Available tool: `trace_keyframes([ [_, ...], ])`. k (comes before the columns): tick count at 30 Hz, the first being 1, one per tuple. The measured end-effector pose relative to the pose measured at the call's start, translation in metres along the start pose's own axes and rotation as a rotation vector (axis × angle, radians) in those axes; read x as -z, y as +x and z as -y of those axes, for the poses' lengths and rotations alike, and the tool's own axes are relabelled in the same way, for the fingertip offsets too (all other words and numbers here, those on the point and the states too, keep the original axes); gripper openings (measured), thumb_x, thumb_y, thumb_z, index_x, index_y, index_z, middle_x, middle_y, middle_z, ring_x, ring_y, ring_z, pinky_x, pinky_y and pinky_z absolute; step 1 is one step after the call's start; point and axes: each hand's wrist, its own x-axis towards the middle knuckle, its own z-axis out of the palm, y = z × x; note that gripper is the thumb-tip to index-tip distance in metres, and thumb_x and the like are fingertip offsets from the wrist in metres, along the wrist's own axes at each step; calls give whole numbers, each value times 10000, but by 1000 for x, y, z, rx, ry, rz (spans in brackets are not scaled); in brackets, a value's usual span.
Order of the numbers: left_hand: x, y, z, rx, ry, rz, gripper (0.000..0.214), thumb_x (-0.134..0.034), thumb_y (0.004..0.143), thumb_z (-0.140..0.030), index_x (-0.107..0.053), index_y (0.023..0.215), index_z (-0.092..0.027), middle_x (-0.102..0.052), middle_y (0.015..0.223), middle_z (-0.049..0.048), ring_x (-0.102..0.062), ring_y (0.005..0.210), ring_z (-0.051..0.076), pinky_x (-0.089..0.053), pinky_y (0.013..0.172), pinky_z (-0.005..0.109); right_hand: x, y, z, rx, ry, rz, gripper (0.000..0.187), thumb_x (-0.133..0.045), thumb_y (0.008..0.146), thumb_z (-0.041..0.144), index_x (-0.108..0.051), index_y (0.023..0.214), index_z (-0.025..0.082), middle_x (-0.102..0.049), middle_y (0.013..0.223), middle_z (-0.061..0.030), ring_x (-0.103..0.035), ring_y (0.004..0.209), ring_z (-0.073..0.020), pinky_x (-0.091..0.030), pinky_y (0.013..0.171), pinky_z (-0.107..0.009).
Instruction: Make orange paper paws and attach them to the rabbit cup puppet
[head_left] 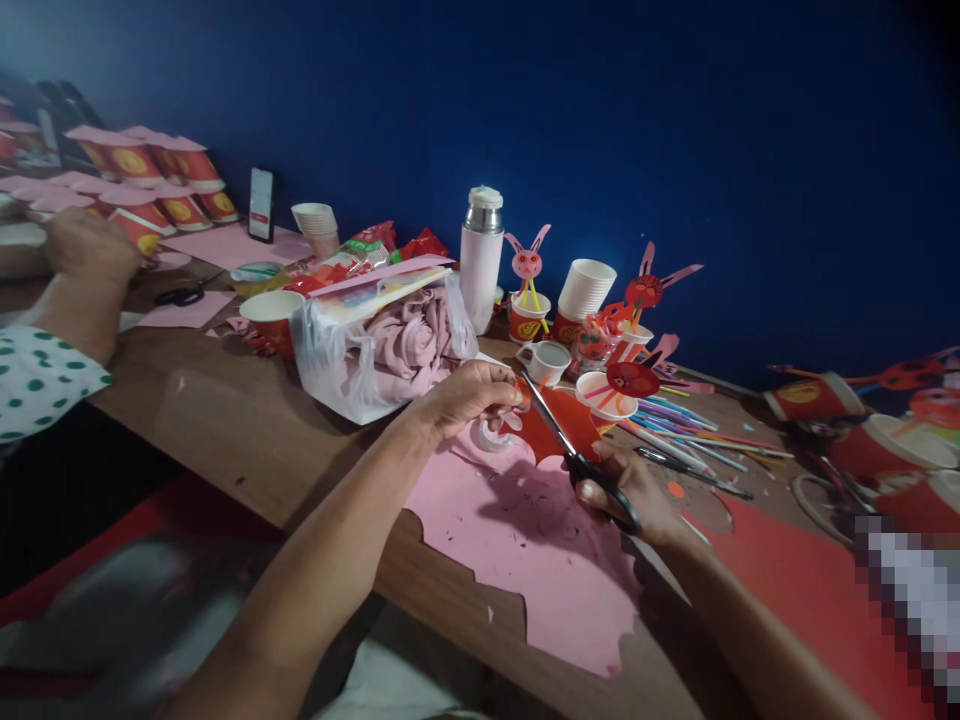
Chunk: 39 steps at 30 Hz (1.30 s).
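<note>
My left hand (476, 395) pinches a small orange-red piece of paper (523, 392) between thumb and fingers. In my right hand (630, 490) are scissors (562, 440) with black handles, their blades pointing up and left to that piece. Just behind the blades is a larger red paper sheet (551, 415) with a cut, uneven edge. Below both hands a pink paper sheet (525, 580) with ragged edges lies on the table, dotted with dark scraps. Whether the blades touch the small piece, I cannot tell.
A plastic bag with pink cloth-like material (412, 340), a white flask (480, 260), a small mug (545, 362) and rabbit-topped paper cups (529, 315) stand behind. Pens (682, 430) lie to the right, beside red paper (787, 590). At left is another person's hand (90, 245).
</note>
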Motion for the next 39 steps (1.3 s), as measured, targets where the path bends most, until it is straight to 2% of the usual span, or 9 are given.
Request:
trace_keyframes([
  [7, 3, 1, 2, 20, -6, 35, 127, -594, 582, -146, -482, 523, -142, -416, 414, -74, -338, 361, 26, -340, 378, 170, -1, -1, 4, -11, -26, -3, 490, -646, 551, 610, -384, 617, 201, -424, 427, 65, -368, 348, -62, -261, 336, -192],
  [12, 5, 0, 1, 46, -17, 57, 119, -576, 573, -125, -473, 517, -145, -398, 406, -80, -324, 361, 24, -352, 400, 179, 0, -1, 6, 9, -43, 41, 493, -626, 558, 631, -398, 600, 196, -429, 408, 58, -369, 343, -63, -259, 335, -193],
  [22, 7, 1, 2, 73, -14, 69, 101, -533, 600, -121, -474, 522, -146, -395, 410, -71, -339, 371, 36, -343, 397, 185, 1, 0, 5, -19, 24, 46, 467, -709, 521, 536, -428, 660, 190, -440, 429, 74, -376, 338, -57, -260, 326, -184],
  [29, 1, 0, -3, 96, -16, 38, 133, -600, 631, -187, -515, 547, -129, -441, 425, -60, -324, 341, 20, -309, 358, 168, -2, 0, 12, -33, -3, -12, 462, -657, 539, 584, -410, 591, 198, -422, 386, 68, -353, 320, -57, -265, 313, -194],
  [34, -4, 1, -1, 20, -35, -3, 238, -659, 648, -308, -526, 576, -123, -500, 485, -35, -362, 348, 21, -303, 345, 168, -5, 1, 4, 22, 29, -98, 381, -663, 585, 482, -429, 674, 194, -465, 403, 69, -402, 321, -71, -305, 322, -197],
  [39, -8, 0, 1, -23, -27, -46, 243, -660, 669, -336, -560, 638, -116, -544, 535, -24, -330, 328, -2, -283, 343, 158, -8, 1, 1, 1, 5, -148, 361, -646, 603, 464, -421, 686, 195, -485, 395, 66, -418, 319, -80, -318, 318, -200],
])
